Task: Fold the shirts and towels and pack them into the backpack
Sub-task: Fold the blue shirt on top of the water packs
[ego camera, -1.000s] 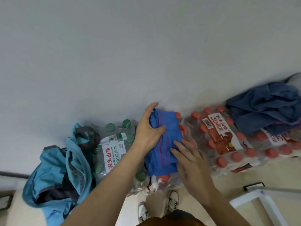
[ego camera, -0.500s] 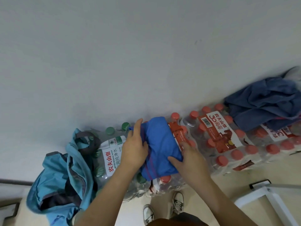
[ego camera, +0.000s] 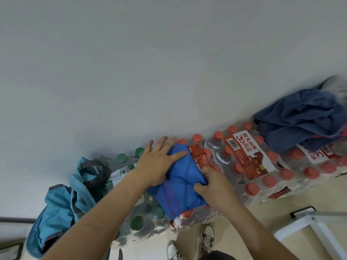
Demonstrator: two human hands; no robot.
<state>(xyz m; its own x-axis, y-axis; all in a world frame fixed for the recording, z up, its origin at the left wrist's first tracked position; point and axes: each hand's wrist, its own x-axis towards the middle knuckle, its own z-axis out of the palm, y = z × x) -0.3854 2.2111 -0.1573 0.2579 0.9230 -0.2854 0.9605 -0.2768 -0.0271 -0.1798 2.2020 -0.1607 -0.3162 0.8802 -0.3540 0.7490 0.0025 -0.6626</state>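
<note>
**A:** Two questions: what is each hand doing, and where is the towel?

**B:** The blue towel, crossed by thin red stripes, lies folded into a compact bundle on top of shrink-wrapped bottle packs that stand against the wall. The left hand lies flat on its far left part with fingers straight and spread, pressing down. The fingertips reach past the cloth toward the wall.

**A:** And the right hand?

**B:** It is curled at the towel's right edge, thumb on top and the other fingers bent around the fold, so it grasps the cloth there.

**A:** Which packs sit under it?

**B:** The bundle straddles two. The green-capped pack is on the left and the red-capped pack, with a red and white label, is on the right. More red caps run on toward the far right.

**A:** Where is the backpack?

**B:** The teal backpack slumps at the left, touching the green-capped pack. Its mouth gapes and a dark grey handle loop stands up above the opening. It is near the towel but apart from it.

**A:** Anything else waiting?

**B:** A crumpled dark blue cloth is heaped on the red-capped bottles at the far right, well apart from both hands. Nearest the camera are the person's white shoes on a beige floor, and beside them on the right is a white frame.
</note>
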